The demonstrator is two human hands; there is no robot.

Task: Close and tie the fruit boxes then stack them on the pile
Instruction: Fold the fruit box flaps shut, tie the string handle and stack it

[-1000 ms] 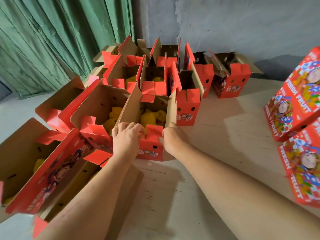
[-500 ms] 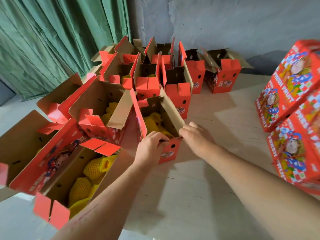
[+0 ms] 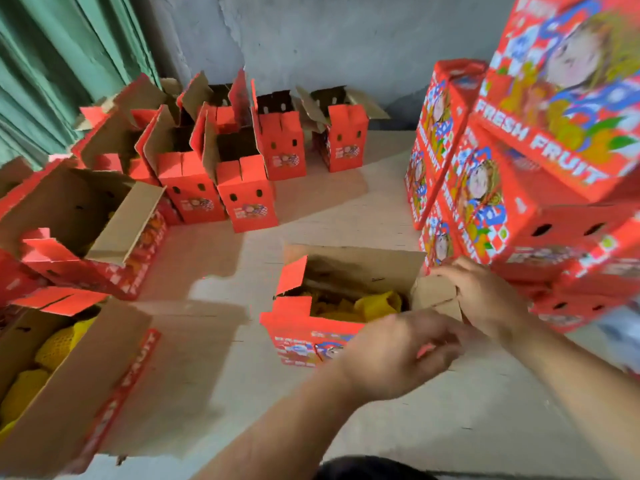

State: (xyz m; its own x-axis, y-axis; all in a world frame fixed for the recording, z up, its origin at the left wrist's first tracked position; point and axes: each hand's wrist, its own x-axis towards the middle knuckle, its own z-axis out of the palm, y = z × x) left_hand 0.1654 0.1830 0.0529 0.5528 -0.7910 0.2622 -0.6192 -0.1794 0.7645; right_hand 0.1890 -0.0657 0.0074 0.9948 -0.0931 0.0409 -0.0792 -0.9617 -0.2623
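Observation:
An open red fruit box [image 3: 304, 336] lies on the pale floor in front of me, its flaps up and yellow netted fruit [image 3: 375, 304] showing inside. My left hand [image 3: 398, 355] is blurred over the box's near right corner; what its curled fingers hold I cannot make out. My right hand [image 3: 485, 296] grips the brown end flap [image 3: 434, 296] at the box's right end. A pile of closed "FRESH FRUIT" boxes [image 3: 540, 174] rises just right of the box.
Several open red boxes [image 3: 247, 199] stand in rows at the back and left, some with yellow fruit [image 3: 52, 344]. A green curtain [image 3: 52, 64] hangs at the back left, a grey wall [image 3: 329, 39] behind. Bare floor [image 3: 346, 209] lies between the rows and the pile.
The box has been pulled out of the row, toward me and rightward beside the pile. My view swung right. My right hand shifted to the right end flap; the left moved across.

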